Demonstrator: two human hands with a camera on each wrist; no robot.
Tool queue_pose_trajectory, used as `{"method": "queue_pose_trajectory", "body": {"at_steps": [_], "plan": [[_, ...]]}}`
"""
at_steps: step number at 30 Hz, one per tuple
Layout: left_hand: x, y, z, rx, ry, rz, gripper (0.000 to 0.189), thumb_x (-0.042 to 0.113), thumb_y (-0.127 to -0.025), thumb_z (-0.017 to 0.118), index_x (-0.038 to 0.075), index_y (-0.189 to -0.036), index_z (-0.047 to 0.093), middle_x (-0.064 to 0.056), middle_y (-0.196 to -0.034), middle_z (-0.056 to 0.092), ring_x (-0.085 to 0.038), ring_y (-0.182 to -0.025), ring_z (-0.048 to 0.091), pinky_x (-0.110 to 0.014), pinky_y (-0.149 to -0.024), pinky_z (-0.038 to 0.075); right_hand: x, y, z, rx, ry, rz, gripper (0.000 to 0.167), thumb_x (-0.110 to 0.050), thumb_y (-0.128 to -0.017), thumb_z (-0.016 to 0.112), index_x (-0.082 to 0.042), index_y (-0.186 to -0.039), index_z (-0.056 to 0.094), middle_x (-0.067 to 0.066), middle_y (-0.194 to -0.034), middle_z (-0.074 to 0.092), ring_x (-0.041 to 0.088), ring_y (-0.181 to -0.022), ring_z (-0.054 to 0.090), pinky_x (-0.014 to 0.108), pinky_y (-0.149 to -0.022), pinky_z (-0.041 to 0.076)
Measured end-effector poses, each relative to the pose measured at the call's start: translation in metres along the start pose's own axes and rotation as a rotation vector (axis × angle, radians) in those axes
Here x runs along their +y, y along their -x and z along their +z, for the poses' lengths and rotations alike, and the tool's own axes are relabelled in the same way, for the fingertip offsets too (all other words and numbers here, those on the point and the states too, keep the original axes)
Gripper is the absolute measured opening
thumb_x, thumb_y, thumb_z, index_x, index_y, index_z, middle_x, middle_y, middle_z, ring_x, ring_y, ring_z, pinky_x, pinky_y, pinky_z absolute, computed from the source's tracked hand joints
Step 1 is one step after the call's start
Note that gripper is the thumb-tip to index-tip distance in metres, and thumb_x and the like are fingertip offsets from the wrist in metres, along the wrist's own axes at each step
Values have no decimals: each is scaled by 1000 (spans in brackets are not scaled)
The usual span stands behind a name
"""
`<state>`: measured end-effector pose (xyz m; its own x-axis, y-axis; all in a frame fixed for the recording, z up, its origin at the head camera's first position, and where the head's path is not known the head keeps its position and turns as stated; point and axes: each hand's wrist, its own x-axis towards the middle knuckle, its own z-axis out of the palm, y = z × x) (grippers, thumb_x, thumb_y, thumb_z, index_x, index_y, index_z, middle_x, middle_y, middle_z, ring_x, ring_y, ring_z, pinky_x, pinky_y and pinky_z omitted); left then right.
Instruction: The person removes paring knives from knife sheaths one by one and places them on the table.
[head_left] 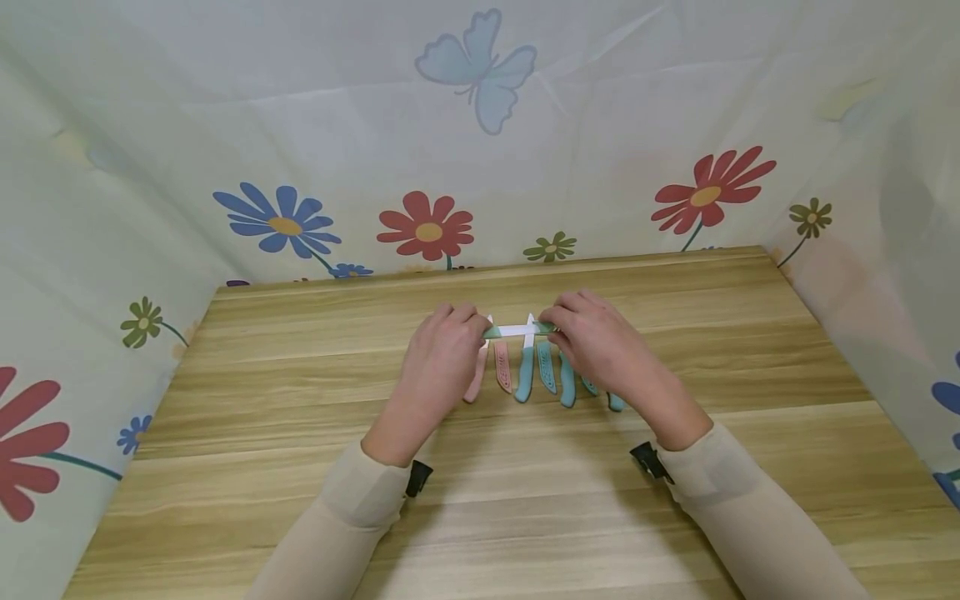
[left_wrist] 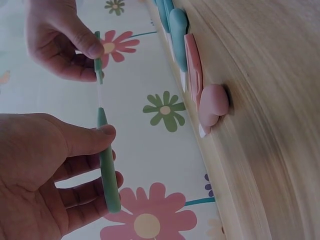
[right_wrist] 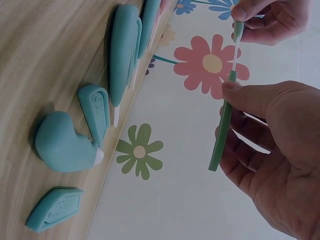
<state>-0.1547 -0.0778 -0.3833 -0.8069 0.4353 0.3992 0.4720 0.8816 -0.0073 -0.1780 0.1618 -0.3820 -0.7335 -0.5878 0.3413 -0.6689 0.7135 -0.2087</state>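
Note:
My left hand (head_left: 442, 354) pinches the green handle (left_wrist: 107, 165) of a small knife between thumb and fingers. Opposite it, my right hand (head_left: 600, 333) grips a green sheath (right_wrist: 223, 132). The knife's white blade (head_left: 515, 331) spans the gap between the hands, lying crosswise above the row of knives, with its tip end hidden at the sheath. Below the hands lie a pink knife (head_left: 476, 379), a pink sheath (head_left: 502, 367), a teal knife (head_left: 524, 375) and a teal sheath (head_left: 547, 368). More teal pieces are partly covered by my right hand.
All of this stands over a wood-grain table (head_left: 300, 433). A pale cloth (head_left: 337, 125) printed with flowers and a butterfly hangs behind and on both sides. Another teal knife handle (head_left: 616, 402) lies at the right end of the row.

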Motion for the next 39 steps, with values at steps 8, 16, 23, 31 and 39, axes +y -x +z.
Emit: {"method": "queue_pose_trajectory", "body": {"at_steps": [8,16,23,31,39], "plan": [[-1,0,-1,-10,-10,-18,15,0,-93,76,5,-106,80,-6,-99,70,-23,-84,59,-32,-72,55,1,0,0,6,4,2,24,-8,-97,79,-1,-120,76,13,-113,70,31,-100,61,43,-89,55],[-1,0,-2,-15,-9,-22,13,1,-94,77,5,-106,80,-6,-99,70,-24,-84,58,-32,-73,55,2,0,0,8,-3,3,24,-8,-97,79,-1,-120,76,12,-113,70,31,-101,61,44,-89,55],[-2,0,-1,11,-10,-16,17,-2,-90,75,5,-105,80,-6,-98,70,-23,-82,58,-32,-70,54,2,0,-1,-4,9,17,24,-7,-98,78,-1,-121,76,13,-114,70,31,-103,61,45,-91,54],[-2,0,-3,9,-20,-28,16,-1,-92,75,5,-105,81,-7,-99,71,-24,-83,59,-32,-72,55,3,1,-3,-13,9,22,23,-7,-99,76,-1,-121,75,13,-114,70,32,-104,61,45,-92,54],[-4,-1,-4,12,-18,-55,15,1,-91,75,4,-106,81,-8,-101,72,-25,-83,59,-33,-74,56,3,0,-3,-8,7,24,22,-7,-99,76,-1,-120,76,13,-114,70,32,-104,61,45,-91,54]]}}
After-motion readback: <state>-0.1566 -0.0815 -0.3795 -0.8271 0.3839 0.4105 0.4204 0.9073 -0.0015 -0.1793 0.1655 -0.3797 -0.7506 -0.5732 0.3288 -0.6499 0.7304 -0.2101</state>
